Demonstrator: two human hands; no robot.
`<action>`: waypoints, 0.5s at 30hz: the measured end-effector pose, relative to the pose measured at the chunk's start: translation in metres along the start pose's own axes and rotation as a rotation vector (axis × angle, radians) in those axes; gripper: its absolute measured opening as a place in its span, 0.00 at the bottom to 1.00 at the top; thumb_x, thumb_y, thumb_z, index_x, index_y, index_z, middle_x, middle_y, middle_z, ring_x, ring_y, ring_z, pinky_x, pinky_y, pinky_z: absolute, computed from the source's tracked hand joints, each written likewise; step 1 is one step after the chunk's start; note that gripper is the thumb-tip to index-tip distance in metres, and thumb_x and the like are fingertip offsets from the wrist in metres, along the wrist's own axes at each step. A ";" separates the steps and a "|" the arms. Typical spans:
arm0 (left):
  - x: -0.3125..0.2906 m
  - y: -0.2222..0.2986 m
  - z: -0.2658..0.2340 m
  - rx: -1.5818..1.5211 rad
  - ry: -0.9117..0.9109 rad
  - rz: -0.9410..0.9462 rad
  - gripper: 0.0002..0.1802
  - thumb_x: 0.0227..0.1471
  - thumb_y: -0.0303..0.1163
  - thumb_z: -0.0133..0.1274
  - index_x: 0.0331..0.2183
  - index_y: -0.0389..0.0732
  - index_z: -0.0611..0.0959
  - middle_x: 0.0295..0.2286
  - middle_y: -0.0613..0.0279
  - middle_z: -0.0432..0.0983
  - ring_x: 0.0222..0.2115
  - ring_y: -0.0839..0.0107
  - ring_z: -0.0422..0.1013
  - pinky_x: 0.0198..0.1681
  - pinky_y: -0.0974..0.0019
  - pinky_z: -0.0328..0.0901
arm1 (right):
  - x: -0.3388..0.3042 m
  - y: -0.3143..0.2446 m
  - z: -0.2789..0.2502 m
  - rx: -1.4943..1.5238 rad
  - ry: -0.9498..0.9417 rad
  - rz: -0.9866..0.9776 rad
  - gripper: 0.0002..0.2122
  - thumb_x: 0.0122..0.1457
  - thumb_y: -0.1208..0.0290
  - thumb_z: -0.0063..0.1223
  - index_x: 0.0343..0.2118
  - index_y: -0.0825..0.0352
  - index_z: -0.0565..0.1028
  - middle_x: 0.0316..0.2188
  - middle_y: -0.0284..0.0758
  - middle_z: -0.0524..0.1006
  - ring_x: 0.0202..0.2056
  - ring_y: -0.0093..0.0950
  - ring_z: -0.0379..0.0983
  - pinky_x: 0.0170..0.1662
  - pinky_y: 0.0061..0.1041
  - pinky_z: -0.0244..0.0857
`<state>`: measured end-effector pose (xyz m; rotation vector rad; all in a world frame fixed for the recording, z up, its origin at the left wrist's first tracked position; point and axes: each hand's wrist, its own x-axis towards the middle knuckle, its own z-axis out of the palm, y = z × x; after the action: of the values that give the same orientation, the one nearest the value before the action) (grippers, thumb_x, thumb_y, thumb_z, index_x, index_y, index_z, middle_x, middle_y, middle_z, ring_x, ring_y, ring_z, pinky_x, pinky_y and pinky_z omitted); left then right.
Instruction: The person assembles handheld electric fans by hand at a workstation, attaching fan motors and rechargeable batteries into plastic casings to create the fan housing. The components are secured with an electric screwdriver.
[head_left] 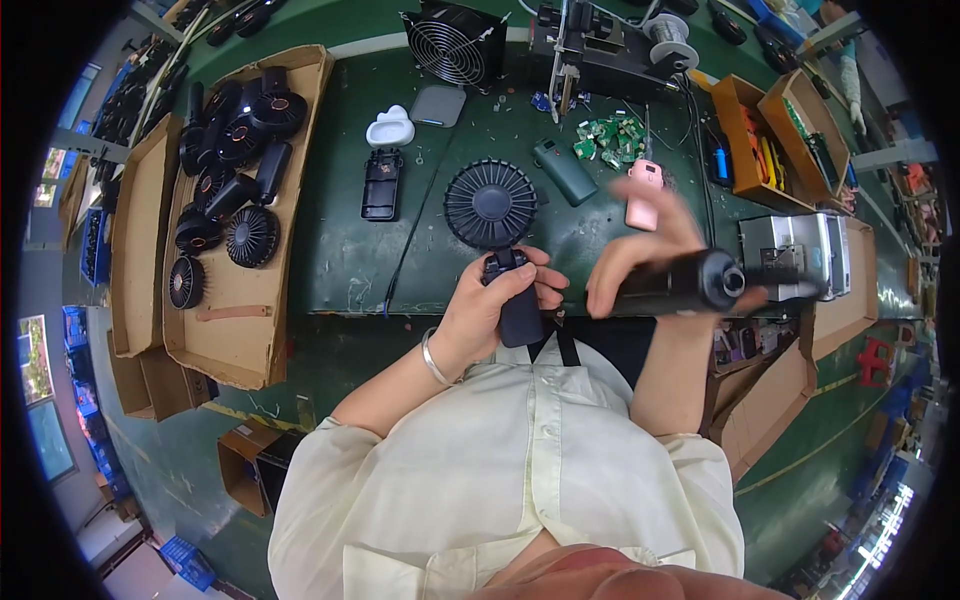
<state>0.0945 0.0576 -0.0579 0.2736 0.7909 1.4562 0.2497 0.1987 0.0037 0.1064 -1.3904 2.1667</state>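
Note:
My left hand (502, 295) is wrapped round the dark handle of a black handheld fan (490, 203); its round slatted head points away from me over the bench edge. My right hand (650, 245) is blurred, its fingers spread apart. A black cylindrical tool, like an electric screwdriver (690, 283), crosses in front of its wrist, also blurred, and no fingers show wrapped round it. Beyond that hand lies a pink handheld device (645, 195), partly covered by the fingers. A dark green casing (566, 172) lies right of the fan head.
At left, a cardboard tray (285, 290) holds several black fans. A black open casing (381, 185) and a white cloud-shaped piece (390, 127) lie on the green bench (335, 240). Farther off are green circuit boards (612, 138), a square fan (455, 45), a solder spool (672, 40) and a tool box (745, 150).

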 end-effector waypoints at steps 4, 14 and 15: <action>0.003 -0.002 0.001 0.071 0.029 0.017 0.13 0.56 0.29 0.49 0.42 0.34 0.73 0.34 0.51 0.78 0.32 0.68 0.76 0.39 0.65 0.72 | -0.024 0.025 -0.013 -0.039 0.178 0.080 0.57 0.30 0.15 0.37 0.38 0.79 0.72 0.22 0.40 0.74 0.17 0.26 0.71 0.18 0.20 0.62; 0.004 -0.009 0.017 0.149 0.007 -0.057 0.12 0.54 0.28 0.53 0.40 0.33 0.75 0.30 0.57 0.76 0.30 0.72 0.74 0.39 0.68 0.71 | -0.013 -0.006 0.062 -0.421 0.265 -0.626 0.09 0.60 0.71 0.49 0.40 0.68 0.65 0.19 0.39 0.73 0.19 0.33 0.71 0.26 0.33 0.67; 0.005 -0.010 0.018 0.170 0.005 -0.052 0.11 0.53 0.28 0.53 0.39 0.33 0.76 0.29 0.59 0.76 0.30 0.73 0.74 0.38 0.69 0.71 | -0.014 -0.005 0.058 -0.417 0.228 -0.640 0.10 0.59 0.73 0.50 0.40 0.70 0.65 0.19 0.39 0.74 0.20 0.33 0.72 0.27 0.34 0.68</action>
<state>0.1133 0.0664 -0.0529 0.3758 0.9207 1.3436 0.2510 0.1443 0.0290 0.1214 -1.4017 1.3040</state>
